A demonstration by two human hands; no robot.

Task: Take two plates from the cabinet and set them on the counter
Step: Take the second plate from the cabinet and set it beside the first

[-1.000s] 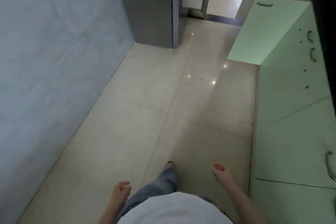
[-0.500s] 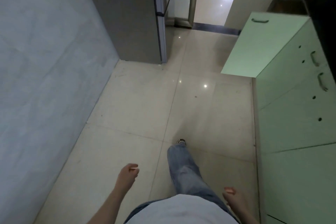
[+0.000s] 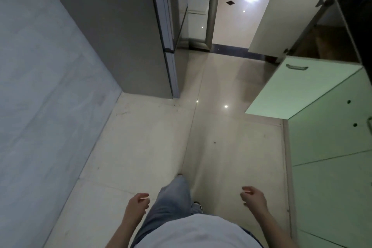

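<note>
I look down a narrow kitchen aisle. Pale green lower cabinets (image 3: 330, 139) run along the right side. One green cabinet door (image 3: 298, 88) stands swung out into the aisle, and a second, cream door (image 3: 287, 16) hangs open farther ahead beside a dark cabinet interior (image 3: 330, 42). No plates are visible. My left hand (image 3: 137, 204) hangs low at the left of my leg, fingers loosely curled and holding nothing. My right hand (image 3: 253, 197) hangs at the right, fingers apart, also holding nothing. Both hands are well short of the open doors.
A grey refrigerator (image 3: 128, 32) stands ahead on the left against a pale wall (image 3: 40, 96). Glossy beige floor tiles (image 3: 153, 137) lead to a doorway with a dark threshold (image 3: 231, 51). A dark counter edge (image 3: 364, 26) shows at the far right.
I have walked forward along the aisle, so the refrigerator and open cabinet doors are nearer. My arms swung with the step; the right hand came forward and the left dropped back.
</note>
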